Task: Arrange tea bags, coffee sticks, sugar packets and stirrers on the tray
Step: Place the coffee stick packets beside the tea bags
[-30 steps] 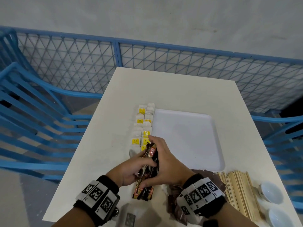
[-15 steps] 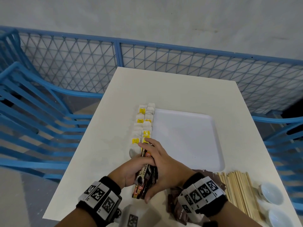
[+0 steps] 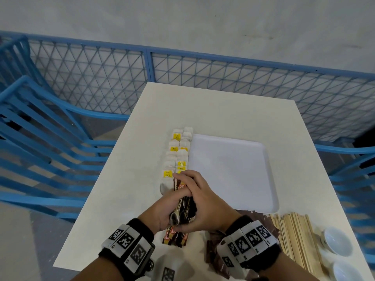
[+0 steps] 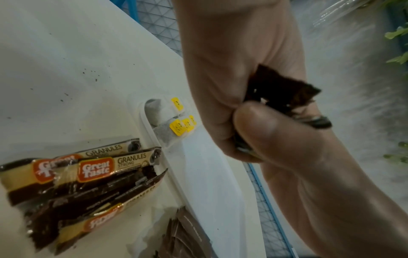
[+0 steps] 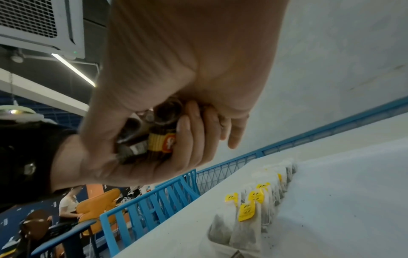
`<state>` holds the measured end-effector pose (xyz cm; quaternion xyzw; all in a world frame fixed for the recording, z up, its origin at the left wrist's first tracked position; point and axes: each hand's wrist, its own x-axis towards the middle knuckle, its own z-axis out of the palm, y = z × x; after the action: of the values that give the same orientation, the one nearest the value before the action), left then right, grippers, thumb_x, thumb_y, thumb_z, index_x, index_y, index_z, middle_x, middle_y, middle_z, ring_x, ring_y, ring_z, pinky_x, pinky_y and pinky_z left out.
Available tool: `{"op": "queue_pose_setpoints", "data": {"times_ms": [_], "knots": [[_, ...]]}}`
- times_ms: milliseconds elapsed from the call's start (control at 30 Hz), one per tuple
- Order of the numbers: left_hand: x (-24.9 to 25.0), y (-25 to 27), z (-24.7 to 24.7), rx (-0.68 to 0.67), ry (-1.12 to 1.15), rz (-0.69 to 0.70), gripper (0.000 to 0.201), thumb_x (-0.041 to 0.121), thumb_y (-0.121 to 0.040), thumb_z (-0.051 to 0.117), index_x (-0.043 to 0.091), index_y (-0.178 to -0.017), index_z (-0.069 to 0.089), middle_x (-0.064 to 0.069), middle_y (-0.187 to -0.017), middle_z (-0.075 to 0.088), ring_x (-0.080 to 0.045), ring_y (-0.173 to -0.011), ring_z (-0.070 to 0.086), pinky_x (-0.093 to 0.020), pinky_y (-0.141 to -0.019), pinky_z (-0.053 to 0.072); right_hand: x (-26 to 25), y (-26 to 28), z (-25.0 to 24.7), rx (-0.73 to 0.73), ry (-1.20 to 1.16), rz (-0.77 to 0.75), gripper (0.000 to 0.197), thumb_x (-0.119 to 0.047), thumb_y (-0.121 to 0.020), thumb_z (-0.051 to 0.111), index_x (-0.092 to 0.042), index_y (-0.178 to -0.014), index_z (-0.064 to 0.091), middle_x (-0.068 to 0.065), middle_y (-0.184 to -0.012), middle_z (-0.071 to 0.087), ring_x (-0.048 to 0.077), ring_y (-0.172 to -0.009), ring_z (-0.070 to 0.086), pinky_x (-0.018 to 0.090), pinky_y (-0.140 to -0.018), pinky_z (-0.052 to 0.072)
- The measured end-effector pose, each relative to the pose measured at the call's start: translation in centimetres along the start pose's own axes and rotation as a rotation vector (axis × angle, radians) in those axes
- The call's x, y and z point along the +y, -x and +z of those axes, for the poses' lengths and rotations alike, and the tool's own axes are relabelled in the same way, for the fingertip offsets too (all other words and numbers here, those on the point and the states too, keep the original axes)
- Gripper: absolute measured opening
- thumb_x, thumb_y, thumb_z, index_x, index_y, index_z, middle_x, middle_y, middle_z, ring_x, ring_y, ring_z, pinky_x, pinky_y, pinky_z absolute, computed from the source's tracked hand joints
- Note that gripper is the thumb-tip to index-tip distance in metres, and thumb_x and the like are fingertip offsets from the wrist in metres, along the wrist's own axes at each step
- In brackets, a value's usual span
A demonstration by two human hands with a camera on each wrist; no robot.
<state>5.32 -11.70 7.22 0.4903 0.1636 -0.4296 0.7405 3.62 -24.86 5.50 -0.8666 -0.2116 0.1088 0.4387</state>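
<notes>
A: Head view first: why are both hands wrapped round those sticks (image 3: 183,207)?
B: It looks like squaring up a bundle. The left hand (image 3: 160,214) cups the coffee sticks from below, fingers curled round them, and the right hand (image 3: 199,205) closes over the top with its fingers laid along the bundle. Two hands keep slippery sachets from fanning out.
A: Where is the bundle, exactly?
B: Held above the table (image 3: 223,110), just off the near left corner of the tray (image 3: 272,179), not on it yet. More sticks (image 4: 92,176) lie on the table under the hands, so I judge this is only a partial load.
A: And the tea bags (image 3: 178,155)?
B: In overlapping rows along the tray's left edge. The left wrist view suggests they sit just inside the rim, though from the head view I cannot be sure. Lined up like that, they leave the rest of the tray free.
A: What else is waiting?
B: Brown packets (image 3: 257,217), probably the sugar, just beside the tray's near edge, and stirrers (image 3: 294,240) in a flat row to their right. Two small white bowls (image 3: 332,241) stand at the table's near right corner.
A: Next step, you think?
B: Laying the sticks beside the tea bags, likely parallel to them.
</notes>
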Motion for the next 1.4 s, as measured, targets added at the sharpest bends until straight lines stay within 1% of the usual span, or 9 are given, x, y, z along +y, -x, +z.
{"op": "queue_pose_setpoints", "data": {"times_ms": [133,333,533,700,767,900,1100,1267,1400], "knots": [[-0.3,-0.6,0.8,0.061,0.004,0.051,0.015,0.016,-0.090,0.053,0.010,-0.100,0.062,-0.008,-0.080,0.065,-0.015,-0.075,0.069,-0.025,-0.058,0.053,0.3,0.1,0.0,0.041,-0.026,0.009,0.117,-0.039,-0.046,0.091,-0.028,-0.142,0.026,-0.008,-0.143,0.018,0.004,-0.135,0.027,0.028,-0.110,0.034],[-0.5,-1.1,1.7,0.048,-0.081,0.042,0.017,0.019,-0.092,0.048,0.014,-0.091,0.064,-0.001,-0.084,0.067,-0.011,-0.090,0.064,-0.025,-0.074,0.047,0.9,0.5,-0.8,0.121,-0.048,-0.022,0.091,-0.043,-0.055,0.078,-0.024,-0.134,0.037,-0.011,-0.132,0.030,0.007,-0.126,0.036,0.027,-0.105,0.038],[-0.4,-1.4,2.0,0.002,-0.025,0.094,0.016,0.007,-0.088,0.049,0.010,-0.087,0.065,-0.006,-0.073,0.066,-0.014,-0.071,0.068,-0.026,-0.059,0.051,1.4,0.7,-1.7,0.056,-0.042,-0.059,0.109,-0.043,-0.057,0.085,-0.036,-0.143,0.018,-0.026,-0.143,0.014,0.001,-0.137,0.017,0.025,-0.114,0.026],[-0.7,-2.5,3.4,0.063,-0.051,0.219,0.019,0.000,-0.089,0.048,0.007,-0.093,0.065,-0.007,-0.081,0.063,-0.013,-0.076,0.065,-0.025,-0.063,0.052,2.4,1.4,-2.7,0.076,-0.232,0.013,0.109,-0.038,-0.064,0.083,-0.043,-0.141,0.006,-0.013,-0.148,0.011,-0.001,-0.141,0.010,0.021,-0.114,0.024],[-0.8,-3.0,4.0,0.082,-0.039,0.248,0.014,0.005,-0.088,0.054,0.008,-0.093,0.067,-0.009,-0.084,0.063,-0.014,-0.077,0.066,-0.025,-0.062,0.053,2.9,1.5,-2.9,0.104,-0.277,0.038,0.106,-0.034,-0.066,0.083,-0.040,-0.142,0.009,-0.014,-0.145,0.016,-0.002,-0.137,0.021,0.018,-0.110,0.030],[-1.1,-3.9,4.5,0.065,0.065,0.278,0.039,0.027,-0.079,0.061,0.015,-0.117,0.062,-0.014,-0.109,0.066,-0.024,-0.098,0.066,-0.036,-0.077,0.056,4.3,2.0,-3.4,0.113,-0.382,0.091,0.102,-0.029,-0.071,0.079,-0.041,-0.144,0.009,-0.012,-0.151,0.023,0.003,-0.134,0.035,0.034,-0.105,0.042],[-1.4,-4.7,5.1,0.102,0.273,0.290,0.057,0.052,-0.075,0.043,0.020,-0.121,0.058,-0.004,-0.107,0.072,-0.017,-0.095,0.070,-0.030,-0.069,0.059,5.6,2.0,-4.5,0.052,-0.442,0.063,0.056,-0.018,-0.083,0.069,-0.022,-0.125,0.031,-0.013,-0.156,0.008,-0.017,-0.132,0.023,0.018,-0.106,0.034],[-0.6,-4.6,4.7,0.120,0.331,0.251,0.062,0.062,-0.081,0.036,0.022,-0.120,0.062,-0.007,-0.117,0.068,-0.020,-0.105,0.066,-0.039,-0.087,0.050,5.4,1.7,-5.0,0.003,-0.389,0.106,0.030,-0.028,-0.089,0.060,-0.016,-0.105,0.038,-0.024,-0.150,0.022,-0.016,-0.125,0.037,0.025,-0.100,0.043],[0.4,-5.1,3.7,0.165,0.218,0.234,0.053,0.052,-0.077,0.049,0.019,-0.114,0.066,-0.009,-0.107,0.072,-0.020,-0.096,0.070,-0.036,-0.077,0.053,4.8,1.1,-5.0,-0.057,-0.355,0.161,0.031,-0.043,-0.092,0.047,-0.027,-0.116,0.035,-0.018,-0.121,0.053,-0.004,-0.107,0.053,0.026,-0.089,0.050]]}}
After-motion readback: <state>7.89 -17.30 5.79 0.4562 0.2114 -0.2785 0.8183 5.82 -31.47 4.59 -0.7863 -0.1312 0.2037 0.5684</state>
